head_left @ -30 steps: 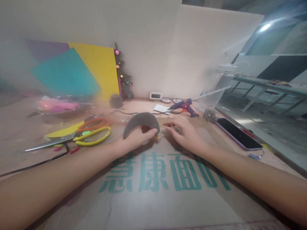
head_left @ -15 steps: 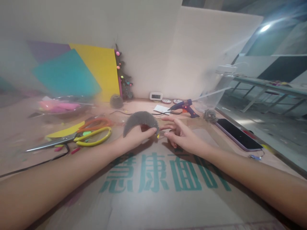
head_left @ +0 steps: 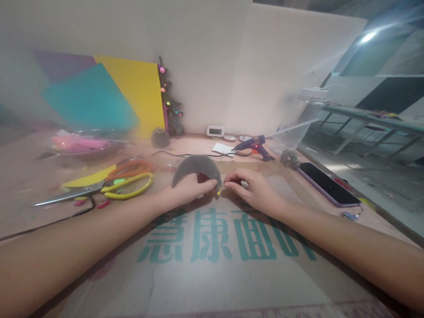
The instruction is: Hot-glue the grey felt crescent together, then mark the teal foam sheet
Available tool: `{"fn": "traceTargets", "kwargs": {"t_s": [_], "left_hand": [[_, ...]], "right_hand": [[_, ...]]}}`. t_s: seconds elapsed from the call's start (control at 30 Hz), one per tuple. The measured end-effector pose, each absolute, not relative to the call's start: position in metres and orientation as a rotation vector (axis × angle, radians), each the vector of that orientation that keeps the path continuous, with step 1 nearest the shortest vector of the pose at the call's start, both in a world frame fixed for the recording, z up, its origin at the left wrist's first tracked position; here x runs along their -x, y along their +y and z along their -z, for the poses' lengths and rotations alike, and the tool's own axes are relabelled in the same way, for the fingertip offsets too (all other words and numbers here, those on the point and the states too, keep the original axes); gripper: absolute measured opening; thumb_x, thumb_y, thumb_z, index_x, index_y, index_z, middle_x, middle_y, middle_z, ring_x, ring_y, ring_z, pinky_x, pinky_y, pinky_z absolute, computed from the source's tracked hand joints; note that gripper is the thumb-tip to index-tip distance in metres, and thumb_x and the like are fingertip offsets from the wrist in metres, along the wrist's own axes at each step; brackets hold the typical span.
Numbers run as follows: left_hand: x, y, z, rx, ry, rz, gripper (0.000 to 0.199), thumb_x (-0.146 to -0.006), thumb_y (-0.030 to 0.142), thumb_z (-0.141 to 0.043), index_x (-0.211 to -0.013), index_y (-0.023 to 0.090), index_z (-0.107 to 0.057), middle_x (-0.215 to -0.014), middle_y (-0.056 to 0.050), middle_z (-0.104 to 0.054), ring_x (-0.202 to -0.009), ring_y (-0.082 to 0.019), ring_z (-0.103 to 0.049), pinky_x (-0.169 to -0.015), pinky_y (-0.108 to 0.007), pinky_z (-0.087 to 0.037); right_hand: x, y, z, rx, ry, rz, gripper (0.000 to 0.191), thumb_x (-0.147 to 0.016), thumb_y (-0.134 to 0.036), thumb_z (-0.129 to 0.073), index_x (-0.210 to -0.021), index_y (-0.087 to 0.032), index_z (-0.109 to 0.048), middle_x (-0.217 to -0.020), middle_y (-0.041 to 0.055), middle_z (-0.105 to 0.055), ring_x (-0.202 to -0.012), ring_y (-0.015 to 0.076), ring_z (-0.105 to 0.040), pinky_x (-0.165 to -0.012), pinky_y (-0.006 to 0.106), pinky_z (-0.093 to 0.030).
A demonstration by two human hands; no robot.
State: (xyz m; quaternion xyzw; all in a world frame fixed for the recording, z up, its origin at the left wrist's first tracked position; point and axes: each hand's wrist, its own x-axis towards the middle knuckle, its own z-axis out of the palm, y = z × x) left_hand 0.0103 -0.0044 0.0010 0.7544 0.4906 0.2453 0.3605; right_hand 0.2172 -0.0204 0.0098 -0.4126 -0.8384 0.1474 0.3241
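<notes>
Newly drawn from a spread into a pinch, any contents indistinct, the right hand (head_left: pixel 252 190) is held beside one tip of the grey crescent (head_left: pixel 196 164), which is gripped by the left hand (head_left: pixel 189 187) above the green-lettered sheet (head_left: pixel 205 282).

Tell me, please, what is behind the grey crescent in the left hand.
Behind the grey crescent, a dark cable runs across the table, with a small white device farther back. What the crescent and left hand cover cannot be seen.

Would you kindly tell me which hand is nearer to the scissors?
The left hand, which holds the grey crescent right of the scissors. The right hand is farther off, past the crescent's right end.
</notes>
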Motion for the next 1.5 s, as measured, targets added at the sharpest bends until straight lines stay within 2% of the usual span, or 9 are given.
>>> {"fn": "traceTargets", "kwargs": {"t_s": [0.13,0.4,0.57,0.77,0.97,1.17,1.3,1.4,1.5], "left_hand": [[-0.009,-0.006,-0.004,-1.957,1.289,-0.550,0.038,-0.082,0.048,-0.050,-0.064,0.017,-0.062,-0.060,0.000,-0.064,-0.052,-0.015,-0.056,-0.047,-0.023,-0.037],[-0.006,-0.005,-0.005,-1.917,1.174,-0.555,0.037,-0.084,0.049,-0.051,-0.073,0.018,-0.067,-0.071,-0.001,-0.069,-0.065,-0.017,-0.062,-0.055,-0.023,-0.042],[-0.004,0.000,0.002,-1.857,1.104,-0.584,0.041,-0.083,0.055,-0.054,-0.078,0.017,-0.069,-0.075,-0.003,-0.069,-0.066,-0.017,-0.061,-0.056,-0.023,-0.044],[-0.005,-0.001,0.005,-1.847,1.040,-0.685,0.046,-0.082,0.060,-0.057,-0.087,0.016,-0.070,-0.079,-0.003,-0.071,-0.071,-0.017,-0.063,-0.062,-0.025,-0.047],[-0.005,-0.005,0.000,-1.995,1.090,-0.679,0.048,-0.085,0.060,-0.052,-0.079,0.015,-0.069,-0.077,-0.004,-0.071,-0.070,-0.017,-0.063,-0.062,-0.025,-0.046],[-0.007,-0.014,-0.005,-2.191,1.014,-0.850,0.039,-0.090,0.048,-0.052,-0.070,0.016,-0.060,-0.073,-0.003,-0.066,-0.071,-0.015,-0.061,-0.064,-0.024,-0.045],[-0.008,-0.020,-0.004,-2.131,0.898,-0.979,0.024,-0.086,0.037,-0.062,-0.101,0.019,-0.055,-0.088,-0.001,-0.065,-0.081,-0.015,-0.063,-0.073,-0.026,-0.050],[-0.008,-0.022,-0.003,-2.096,0.759,-0.856,0.048,-0.087,0.028,-0.059,-0.132,0.022,-0.042,-0.096,-0.002,-0.066,-0.089,-0.016,-0.065,-0.080,-0.028,-0.052],[-0.008,-0.023,-0.004,-2.095,0.745,-0.729,0.056,-0.089,0.026,-0.056,-0.141,0.024,-0.037,-0.100,-0.003,-0.067,-0.089,-0.016,-0.066,-0.080,-0.029,-0.052]], "right_hand": [[-0.216,-0.022,-0.010,1.034,-2.195,-0.386,0.010,-0.088,-0.021,-0.060,-0.081,-0.017,-0.065,-0.076,0.0015,-0.069,-0.070,0.0133,-0.058,-0.065,0.024,-0.042],[-0.218,-0.019,-0.010,1.112,-2.140,-0.712,0.014,-0.086,-0.028,-0.059,-0.085,-0.017,-0.067,-0.078,0.0017,-0.069,-0.070,0.0137,-0.058,-0.064,0.025,-0.044],[-0.220,-0.017,-0.011,1.127,-2.073,-0.963,0.018,-0.086,-0.031,-0.058,-0.084,-0.016,-0.068,-0.069,-0.0007,-0.064,-0.062,0.0119,-0.055,-0.060,0.024,-0.042],[-0.220,-0.015,-0.014,1.160,-2.014,-1.087,0.022,-0.084,-0.036,-0.060,-0.085,-0.016,-0.069,-0.069,-0.0008,-0.062,-0.060,0.0106,-0.052,-0.056,0.023,-0.040],[-0.220,-0.017,-0.019,1.200,-2.061,-1.082,0.023,-0.084,-0.037,-0.061,-0.079,-0.016,-0.067,-0.067,-0.0015,-0.059,-0.060,0.0099,-0.051,-0.055,0.022,-0.039],[-0.219,-0.019,-0.018,1.272,-1.956,-1.132,0.025,-0.086,-0.040,-0.058,-0.080,-0.017,-0.063,-0.060,-0.0037,-0.056,-0.052,0.0092,-0.049,-0.048,0.022,-0.037],[-0.219,-0.019,-0.016,1.245,-1.872,-1.206,0.028,-0.084,-0.043,-0.060,-0.078,-0.016,-0.060,-0.057,-0.0048,-0.054,-0.049,0.0081,-0.048,-0.045,0.021,-0.035],[-0.219,-0.018,-0.013,1.202,-1.883,-1.217,0.031,-0.084,-0.046,-0.061,-0.079,-0.015,-0.061,-0.059,-0.0031,-0.056,-0.049,0.0077,-0.047,-0.045,0.021,-0.034],[-0.219,-0.017,-0.010,1.145,-1.916,-1.198,0.032,-0.084,-0.047,-0.061,-0.077,-0.015,-0.060,-0.060,-0.0026,-0.056,-0.049,0.0074,-0.045,-0.045,0.020,-0.035]]}}
